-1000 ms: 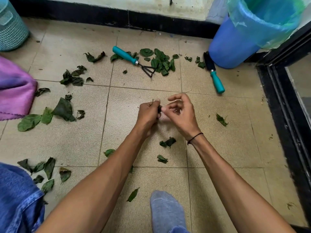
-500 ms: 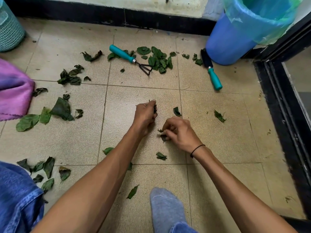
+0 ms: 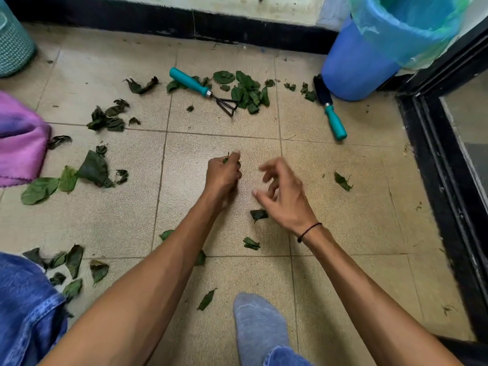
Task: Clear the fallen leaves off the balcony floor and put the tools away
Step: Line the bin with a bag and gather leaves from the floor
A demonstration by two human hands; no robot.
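On the tiled floor (image 3: 343,220), mid-frame, I see both bare hands low over the tiles. Left hand (image 3: 223,175) is curled into a fist round a small wad of leaves (image 3: 226,160), a bit of green and a stem poking out by the thumb. Right hand (image 3: 284,192) hangs just above the floor, fingers loosely curled and spread, holding nothing; it's motion-blurred, so I can't read finer detail. One leaf (image 3: 259,214) lies on the tile right under its palm, another (image 3: 251,243) a little nearer me, a third (image 3: 342,181) off to the right. More leaves lie in loose clusters on the left side (image 3: 92,169), and a pile (image 3: 247,91) sits up near the wall. Small hand rake (image 3: 202,89) with a teal handle lies flat beside that pile, prongs touching the leaves. Second teal-handled tool (image 3: 330,108) lies flat to the right, its dark head close to the blue bin (image 3: 359,67); I can't tell whether they touch. Bin has a greenish liner bag (image 3: 404,25). Teal basket (image 3: 14,48) at top left, pink cloth (image 3: 21,143) at left edge, grey sock (image 3: 260,323) at bottom centre.
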